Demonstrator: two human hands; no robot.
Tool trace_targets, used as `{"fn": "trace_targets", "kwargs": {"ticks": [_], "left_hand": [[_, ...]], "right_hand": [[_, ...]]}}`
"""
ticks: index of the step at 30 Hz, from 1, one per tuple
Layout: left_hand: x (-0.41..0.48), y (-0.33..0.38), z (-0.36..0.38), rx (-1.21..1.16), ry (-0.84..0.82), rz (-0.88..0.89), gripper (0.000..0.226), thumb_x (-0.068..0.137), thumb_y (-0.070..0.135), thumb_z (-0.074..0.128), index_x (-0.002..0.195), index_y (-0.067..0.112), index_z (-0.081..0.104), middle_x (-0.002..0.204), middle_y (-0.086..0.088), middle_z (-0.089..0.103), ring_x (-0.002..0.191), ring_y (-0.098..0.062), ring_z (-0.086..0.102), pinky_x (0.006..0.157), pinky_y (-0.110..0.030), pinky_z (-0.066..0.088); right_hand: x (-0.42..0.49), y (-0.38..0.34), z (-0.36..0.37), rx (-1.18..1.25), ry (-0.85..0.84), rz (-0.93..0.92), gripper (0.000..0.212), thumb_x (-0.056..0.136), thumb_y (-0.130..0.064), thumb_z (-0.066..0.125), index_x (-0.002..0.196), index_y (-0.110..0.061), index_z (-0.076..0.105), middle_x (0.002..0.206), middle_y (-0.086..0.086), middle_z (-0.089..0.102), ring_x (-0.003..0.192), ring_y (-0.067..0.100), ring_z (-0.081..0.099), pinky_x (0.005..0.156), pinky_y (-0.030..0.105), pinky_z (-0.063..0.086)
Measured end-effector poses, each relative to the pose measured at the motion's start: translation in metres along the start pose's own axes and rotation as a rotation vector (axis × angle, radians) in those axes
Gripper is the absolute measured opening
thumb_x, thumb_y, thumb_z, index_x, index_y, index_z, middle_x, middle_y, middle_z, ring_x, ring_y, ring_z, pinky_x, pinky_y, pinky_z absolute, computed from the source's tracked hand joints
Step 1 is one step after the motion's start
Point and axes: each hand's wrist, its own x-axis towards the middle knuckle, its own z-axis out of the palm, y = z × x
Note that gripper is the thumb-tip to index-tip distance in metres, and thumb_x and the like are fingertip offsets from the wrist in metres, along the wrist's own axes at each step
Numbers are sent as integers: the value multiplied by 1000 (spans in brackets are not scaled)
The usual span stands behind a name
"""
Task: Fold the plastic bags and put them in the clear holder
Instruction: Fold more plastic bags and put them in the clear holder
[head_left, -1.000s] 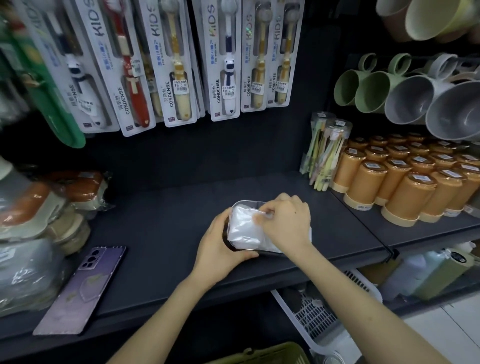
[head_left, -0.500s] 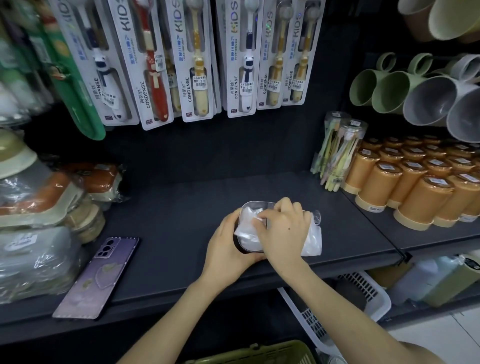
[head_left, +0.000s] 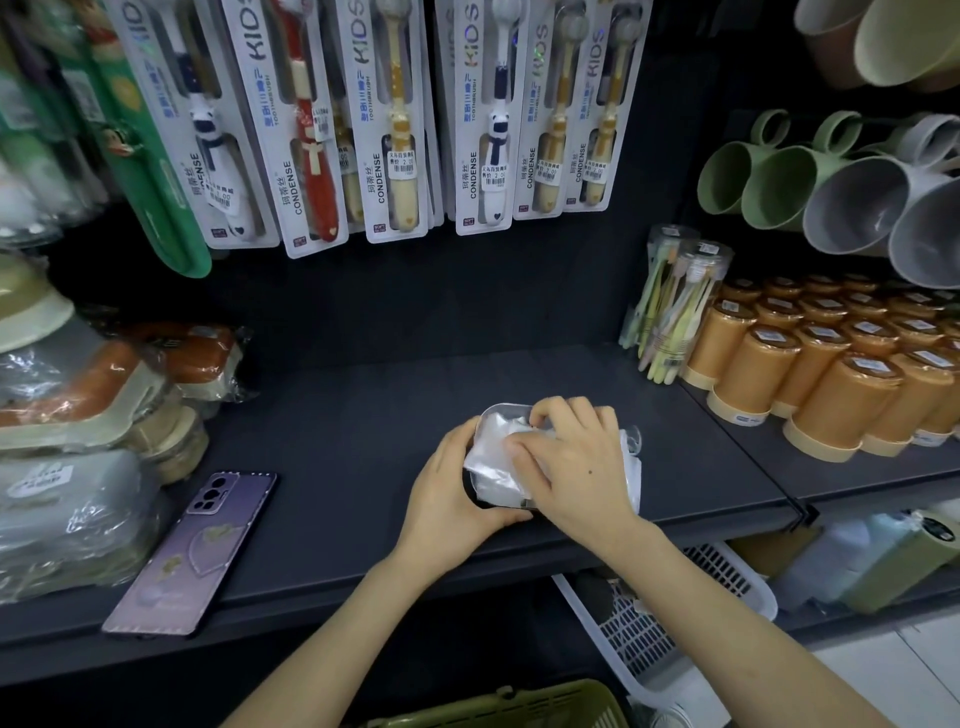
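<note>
A clear holder (head_left: 496, 413) lies on the dark shelf (head_left: 363, 441) near its front edge. Folded white plastic bags (head_left: 493, 475) fill it and stick out to the right under my palm. My left hand (head_left: 452, 488) wraps around the holder's left end and grips it. My right hand (head_left: 571, 457) lies on top of the bags, fingers curled and pressing them down into the holder's opening. Most of the holder's right part is hidden by that hand.
A purple phone (head_left: 195, 551) lies at the shelf's front left. Wrapped goods (head_left: 78, 415) crowd the left side. Orange cups (head_left: 831, 379) and a clear tube of toothbrushes (head_left: 670, 306) stand right. Packaged toothbrushes (head_left: 389, 119) hang behind. A white basket (head_left: 654, 623) sits below.
My right hand's fingers have slid further left over the bags, pushing them deeper into the holder. The left hand keeps its grip. The view has shifted slightly.
</note>
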Motion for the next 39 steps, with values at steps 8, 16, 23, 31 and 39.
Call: {"fn": "trace_targets", "kwargs": {"ticks": [8,16,23,31,39], "left_hand": [[1,6,-4,-29,-20,13,83,56,31,93,116,53,41,121,30,52,110,12,50,82,-8,45],[1,4,0,-2,-23,90,89,55,30,93,124,48,41,127,24,52,115,5,52,93,-16,47],[2,-3,-5,2,-36,-8,92,52,34,94,130,36,44,126,24,51,111,5,52,87,-20,51],[1,2,-6,-14,-37,-25,88,54,34,92,129,36,45,124,22,54,110,4,55,87,-21,51],[5,-3,-6,19,-44,-21,94,53,36,93,133,33,43,128,22,50,114,1,53,91,-27,51]], "right_hand": [[14,-15,-10,-242,-194,-55,33,57,-57,76,62,-25,72,101,2,59,94,23,45,82,39,29],[23,-16,-3,-343,-426,-58,35,49,-62,80,63,-31,73,149,10,41,140,38,31,113,62,4],[14,-2,-6,-102,-186,84,41,49,-59,73,78,-30,70,140,14,50,132,39,43,111,61,8],[13,-9,5,-193,-268,94,45,47,-65,68,71,-28,74,133,14,56,125,38,49,107,60,12],[20,-8,4,-149,-154,146,49,58,-71,52,68,-28,73,129,16,60,122,40,51,108,59,11]]}}
